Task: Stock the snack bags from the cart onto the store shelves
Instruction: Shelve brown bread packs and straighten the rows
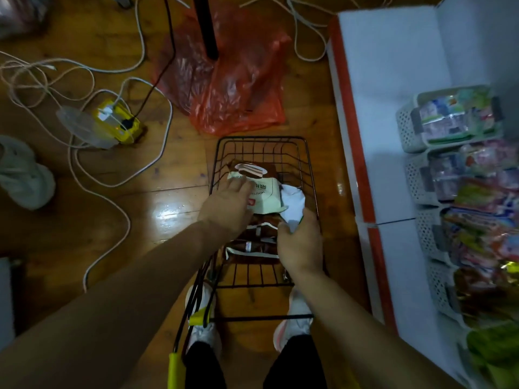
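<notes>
Lying in the black wire cart (pixel 312 175), a pale green snack bag (pixel 266 196) with a cake picture is on top of several brown snack bags (pixel 252 244). The person bends over the cart with both arms stretched down into it. The left hand (pixel 228 205) rests on the left part of the pale green bag with the fingers spread and almost straight, so it is not closed around anything. The right hand (pixel 301 245) grasps a crumpled white bag (pixel 292 203) by its lower end, with the fingers curled round it, just beside the pale green bag. The cart stands on the wooden floor (pixel 157 197), and the person's light sneakers (pixel 298 318) are seen under its near end. To the right is the white store shelf (pixel 387 66) with a red front edge, and on it is a row of white perforated baskets (pixel 407 130) full of colourful packets. Beyond the cart an orange plastic bag (pixel 238 91) lies on the floor, with a black pole (pixel 206 26) standing on it. Further to the left are a yellow power strip (pixel 126 126) and many loose white cables (pixel 84 69).
</notes>
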The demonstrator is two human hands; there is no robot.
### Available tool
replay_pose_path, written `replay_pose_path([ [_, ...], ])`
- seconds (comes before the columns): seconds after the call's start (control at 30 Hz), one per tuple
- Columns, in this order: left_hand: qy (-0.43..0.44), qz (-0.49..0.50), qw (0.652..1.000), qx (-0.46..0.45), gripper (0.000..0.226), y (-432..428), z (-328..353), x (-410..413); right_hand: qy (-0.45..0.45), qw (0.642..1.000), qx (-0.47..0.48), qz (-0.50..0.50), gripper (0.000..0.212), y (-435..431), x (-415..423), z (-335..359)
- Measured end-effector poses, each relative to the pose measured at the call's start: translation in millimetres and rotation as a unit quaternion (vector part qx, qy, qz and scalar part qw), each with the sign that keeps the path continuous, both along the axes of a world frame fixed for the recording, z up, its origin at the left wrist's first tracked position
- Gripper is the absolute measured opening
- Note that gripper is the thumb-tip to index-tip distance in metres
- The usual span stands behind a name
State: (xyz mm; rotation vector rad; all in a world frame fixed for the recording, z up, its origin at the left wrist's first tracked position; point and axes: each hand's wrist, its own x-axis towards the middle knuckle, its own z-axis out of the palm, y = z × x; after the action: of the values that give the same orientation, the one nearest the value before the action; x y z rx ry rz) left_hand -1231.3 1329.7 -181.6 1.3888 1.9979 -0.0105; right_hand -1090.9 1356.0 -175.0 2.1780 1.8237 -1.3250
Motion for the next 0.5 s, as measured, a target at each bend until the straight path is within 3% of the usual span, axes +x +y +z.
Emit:
replay_pose_path([
  [0.17, 0.058, -0.094, 0.993, -0.046, 0.068, 18, -29, -1, 0.002, 0.998, -0.009, -0.058, 0.061, -6, -4, -24],
  [0.27, 0.095, -0.127, 0.987, -0.038, 0.062, 26, -35, -2, -0.01, 0.999, 0.01, -0.051, 0.056, -5, -2, -31],
  [0.4, 0.121, -0.077, 0.99, 0.012, 0.061, 33, -33, -1, -0.038, 0.999, 0.023, -0.011, 0.051, -1, 2, -32],
  [0.5, 0.151, -0.039, 0.982, 0.107, 0.061, 39, -36, -1, -0.05, 0.998, 0.021, 0.013, 0.053, -3, 1, -30],
])
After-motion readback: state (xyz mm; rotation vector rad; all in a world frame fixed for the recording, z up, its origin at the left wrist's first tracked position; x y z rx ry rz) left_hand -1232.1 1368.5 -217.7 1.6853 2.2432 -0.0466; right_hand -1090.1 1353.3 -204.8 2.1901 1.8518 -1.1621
